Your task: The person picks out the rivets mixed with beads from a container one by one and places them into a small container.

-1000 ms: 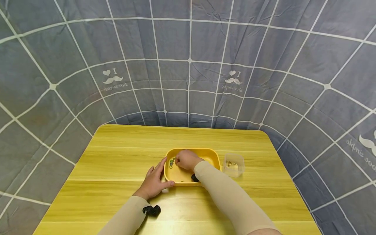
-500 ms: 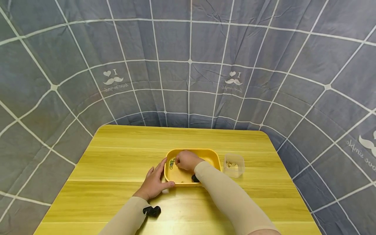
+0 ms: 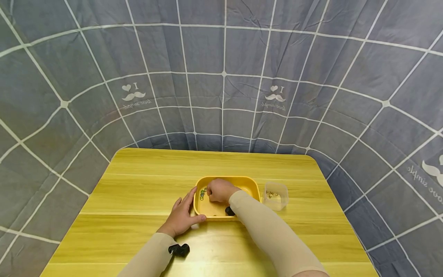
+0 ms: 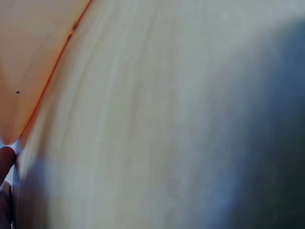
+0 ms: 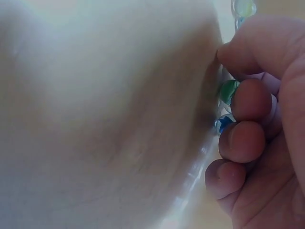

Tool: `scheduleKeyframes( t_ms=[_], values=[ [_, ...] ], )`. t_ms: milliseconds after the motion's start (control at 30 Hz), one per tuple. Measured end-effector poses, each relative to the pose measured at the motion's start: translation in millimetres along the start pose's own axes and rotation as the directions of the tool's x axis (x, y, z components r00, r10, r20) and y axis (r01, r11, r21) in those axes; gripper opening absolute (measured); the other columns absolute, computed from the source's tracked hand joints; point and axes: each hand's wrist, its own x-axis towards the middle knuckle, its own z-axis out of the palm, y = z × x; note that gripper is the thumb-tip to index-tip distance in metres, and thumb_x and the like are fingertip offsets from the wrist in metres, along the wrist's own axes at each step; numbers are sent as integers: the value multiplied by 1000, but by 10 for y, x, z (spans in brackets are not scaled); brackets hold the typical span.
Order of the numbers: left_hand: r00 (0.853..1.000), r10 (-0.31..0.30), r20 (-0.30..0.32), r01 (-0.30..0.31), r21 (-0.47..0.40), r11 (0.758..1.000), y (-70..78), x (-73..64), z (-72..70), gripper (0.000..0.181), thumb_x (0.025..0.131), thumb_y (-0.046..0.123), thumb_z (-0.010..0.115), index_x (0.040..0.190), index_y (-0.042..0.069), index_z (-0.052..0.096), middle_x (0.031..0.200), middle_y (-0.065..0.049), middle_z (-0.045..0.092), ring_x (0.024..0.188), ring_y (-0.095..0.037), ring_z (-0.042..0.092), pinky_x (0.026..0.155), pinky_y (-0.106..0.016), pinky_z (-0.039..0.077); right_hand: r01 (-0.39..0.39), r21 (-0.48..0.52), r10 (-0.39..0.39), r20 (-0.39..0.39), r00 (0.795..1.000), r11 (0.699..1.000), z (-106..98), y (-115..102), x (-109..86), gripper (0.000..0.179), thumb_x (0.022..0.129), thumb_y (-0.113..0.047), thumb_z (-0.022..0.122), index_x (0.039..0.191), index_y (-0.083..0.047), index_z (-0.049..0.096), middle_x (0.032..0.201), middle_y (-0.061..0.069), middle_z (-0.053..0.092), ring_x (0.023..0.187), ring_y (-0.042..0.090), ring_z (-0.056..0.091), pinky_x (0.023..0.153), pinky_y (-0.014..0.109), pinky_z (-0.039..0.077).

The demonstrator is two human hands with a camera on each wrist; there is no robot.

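Note:
My right hand (image 3: 221, 189) reaches into the yellow tray (image 3: 245, 179), fingers curled down at its left part. Seen from the right wrist, a green glass marble (image 5: 228, 90) shows between the thumb tip and the curled fingertips, partly covered by them. A marble with a blue swirl (image 5: 224, 124) lies close beside it, and a pale yellow-green marble (image 5: 244, 7) is further up. In the head view these small marbles (image 3: 202, 195) form a short row along the tray's left side. My left hand (image 3: 180, 217) rests at the tray's left front corner, fingers spread along the rim, thumb at the front edge.
A clear plastic box (image 3: 281, 196) with several small gold-coloured pieces stands just right of the tray. One tiny piece (image 3: 215, 215) lies by the tray's front wall. The wood-grain table (image 3: 149, 181) ends at a grey checked curtain (image 3: 207, 88).
Both hands stay nearly still, the left on the tray's corner and the right over the marble row. The right fingertips shift only slightly.

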Motion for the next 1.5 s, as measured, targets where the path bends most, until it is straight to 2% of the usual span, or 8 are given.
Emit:
scheduleKeyframes(
  t_ms=[233,500,733,967,1133,1500],
  values=[
    [1000,0,1,0,-1,1000,-1,1,3,113,87,58,80,172,23,14,173,-13,32,160,-36,31,131,-65,7,-3,28,3,19,1000,1000,-52,-5,-53,34,89,-10,73,65,-23,54,60,-9,41,56,8,39,55,21,31],
    [1000,2,-15,-2,-6,1000,3,0,7,113,87,57,81,171,21,15,172,-14,32,160,-37,30,131,-65,7,-18,78,17,13,1000,997,-66,51,-73,29,88,-9,70,67,-23,57,61,-10,46,56,7,42,55,20,33],
    [1000,0,-11,0,-4,1000,11,3,10,113,87,56,81,171,21,15,173,-15,30,160,-38,30,131,-66,7,-13,122,16,-26,1000,992,-145,78,-140,19,91,-11,68,75,-23,68,70,-10,61,63,8,53,58,20,44],
    [1000,-11,-17,11,-4,1000,3,1,17,113,86,55,82,171,20,16,172,-14,32,159,-38,32,131,-64,7,-6,102,11,-49,999,995,-241,81,-167,18,92,-12,70,76,-22,69,71,-10,61,66,9,52,63,21,43],
    [1000,-19,-8,19,-12,1000,5,-4,12,113,87,55,81,171,22,14,173,-12,30,161,-35,30,132,-62,5,-14,109,20,-53,998,994,-324,70,-215,15,92,-11,72,80,-19,71,77,-8,65,69,10,53,68,23,45],
    [1000,-11,-1,11,-15,1000,11,1,8,115,87,57,81,172,21,13,174,-14,29,161,-36,29,131,-63,5,-25,120,32,-57,998,992,-410,117,-308,8,94,-15,74,87,-20,73,82,-7,65,70,11,51,69,26,46]
  ],
)
